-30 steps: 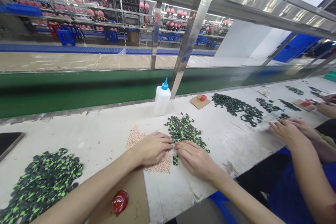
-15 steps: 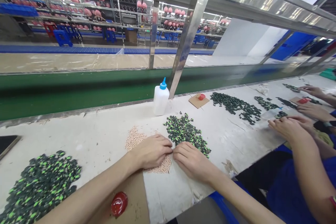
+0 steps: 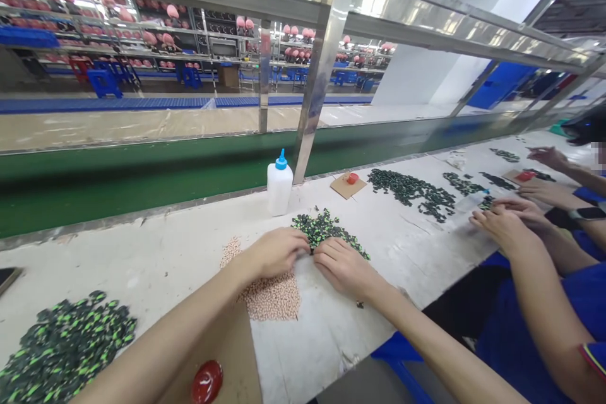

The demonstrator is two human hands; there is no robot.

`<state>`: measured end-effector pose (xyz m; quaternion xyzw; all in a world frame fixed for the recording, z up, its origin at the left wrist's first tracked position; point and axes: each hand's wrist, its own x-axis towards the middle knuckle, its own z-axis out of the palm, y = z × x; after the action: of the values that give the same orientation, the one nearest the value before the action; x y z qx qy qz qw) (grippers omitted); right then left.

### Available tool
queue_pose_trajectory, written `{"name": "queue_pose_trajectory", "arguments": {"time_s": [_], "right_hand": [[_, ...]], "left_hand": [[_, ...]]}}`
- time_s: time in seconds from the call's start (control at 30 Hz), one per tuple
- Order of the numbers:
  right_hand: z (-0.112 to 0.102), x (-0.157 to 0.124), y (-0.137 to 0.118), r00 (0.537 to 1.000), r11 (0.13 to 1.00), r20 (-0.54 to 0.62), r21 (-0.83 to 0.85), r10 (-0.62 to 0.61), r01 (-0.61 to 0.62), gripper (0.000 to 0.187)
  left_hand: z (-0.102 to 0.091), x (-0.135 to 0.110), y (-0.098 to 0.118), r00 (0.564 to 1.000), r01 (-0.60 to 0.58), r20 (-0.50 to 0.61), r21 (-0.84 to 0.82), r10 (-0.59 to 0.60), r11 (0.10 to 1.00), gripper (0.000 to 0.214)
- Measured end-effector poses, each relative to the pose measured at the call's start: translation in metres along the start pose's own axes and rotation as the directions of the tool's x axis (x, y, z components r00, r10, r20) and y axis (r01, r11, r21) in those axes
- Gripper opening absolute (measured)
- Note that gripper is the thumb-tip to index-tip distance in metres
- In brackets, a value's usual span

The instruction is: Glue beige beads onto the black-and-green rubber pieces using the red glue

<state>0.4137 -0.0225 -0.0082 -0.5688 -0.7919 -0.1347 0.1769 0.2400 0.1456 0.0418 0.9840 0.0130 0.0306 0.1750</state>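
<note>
My left hand (image 3: pixel 279 252) is above the far edge of a pile of small pale pink beads (image 3: pixel 272 298), its fingers bent and pinched together. Almost meeting its fingertips, my right hand (image 3: pixel 341 266) has its fingers curled down at the near edge of a heap of small black-and-green pieces (image 3: pixel 324 226). A tiny dark bit shows between the two sets of fingertips, too small to name. Whatever either hand pinches is hidden by the fingers. A larger heap of black-and-green pieces (image 3: pixel 66 347) lies at the left, beyond my left forearm.
A white squeeze bottle (image 3: pixel 279 190) with a blue nozzle stands behind the heap. Near me, a red dish (image 3: pixel 207 381) sits on cardboard (image 3: pixel 237 353). Further right are dark pieces (image 3: pixel 402 186), a red cap (image 3: pixel 352 178) and co-workers' hands (image 3: pixel 502 224). A metal post (image 3: pixel 315 88) rises behind the bottle.
My hands have shifted from the beads toward the black-and-green heap, uncovering more of the beads. The camera view has turned slightly to the right. A co-worker's head has come in at the right.
</note>
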Motion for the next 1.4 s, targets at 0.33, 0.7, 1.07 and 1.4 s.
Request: {"name": "queue_pose_trajectory", "arguments": {"time_s": [0.33,0.7,1.07,1.4], "right_hand": [[-0.029,-0.035,-0.041,0.990,0.995,-0.101,-0.014,0.094,-0.096,0.026],[-0.013,-0.013,-0.019,0.989,0.997,-0.125,-0.008,0.079,-0.081,0.024],[0.004,0.013,-0.010,0.979,0.994,-0.180,0.051,-0.091,0.101,0.029],[0.030,0.027,0.004,0.973,0.989,-0.195,0.045,-0.126,0.138,0.038]], "left_hand": [[0.007,0.029,-0.012,0.977,0.212,0.014,-0.009,-0.212,0.977,0.036],[-0.015,0.031,0.002,0.976,0.211,-0.029,-0.102,-0.215,0.972,0.035],[-0.126,-0.185,-0.010,0.765,0.593,-0.240,-0.096,-0.597,0.799,0.024],[-0.051,-0.279,0.022,0.763,0.644,-0.114,0.050,-0.636,0.764,0.021]]}}
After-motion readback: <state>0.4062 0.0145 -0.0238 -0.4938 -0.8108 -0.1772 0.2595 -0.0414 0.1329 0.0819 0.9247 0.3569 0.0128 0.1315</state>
